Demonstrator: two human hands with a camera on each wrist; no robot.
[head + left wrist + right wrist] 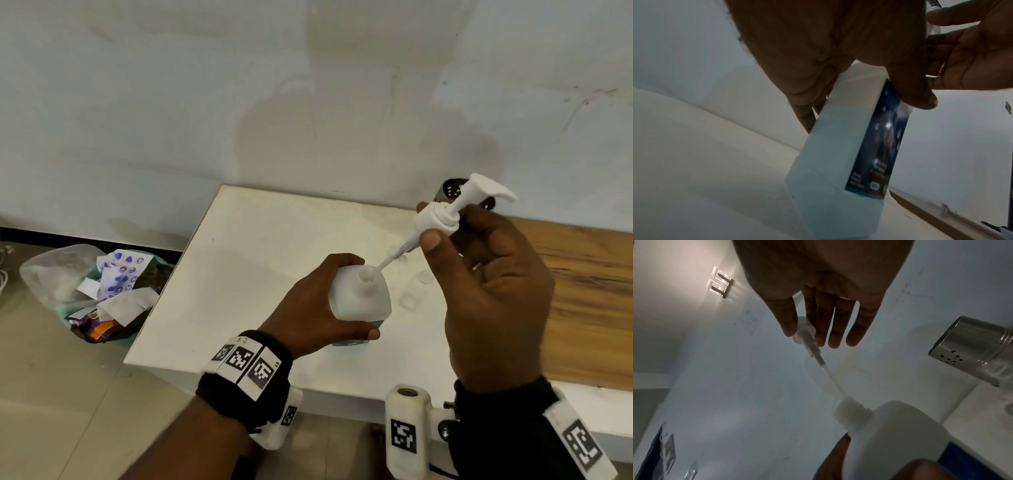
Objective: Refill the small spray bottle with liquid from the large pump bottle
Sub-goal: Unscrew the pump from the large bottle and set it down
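Note:
The large white pump bottle stands slightly tilted on the white table, its dark label facing sideways. My left hand grips its shoulder, thumb on the label edge. My right hand pinches the collar of the white pump head, which is lifted off and slanted to the right. Its thin dip tube still enters the open threaded neck. I cannot pick out a small spray bottle for certain.
A perforated metal cylinder stands at the back of the table near the wall. Small clear round pieces lie right of the bottle. A wooden surface adjoins on the right. A bin of paper waste sits on the floor, left.

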